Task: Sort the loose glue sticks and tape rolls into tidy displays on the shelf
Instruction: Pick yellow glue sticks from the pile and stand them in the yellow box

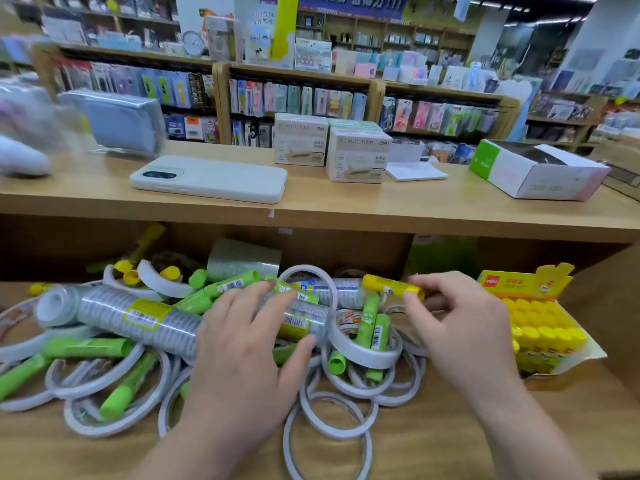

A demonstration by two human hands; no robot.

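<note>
Tape rolls toward the shelf's front edge lay mostly unsorted, left hand gripping a wrapped tape sleeve, right hand pinching one yellow glue stick near its display box.

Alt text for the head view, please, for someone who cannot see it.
The right hand pinches a yellow glue stick over a shelf heaped with green glue sticks and white tape rolls; the left hand grips a wrapped tape sleeve.
</note>
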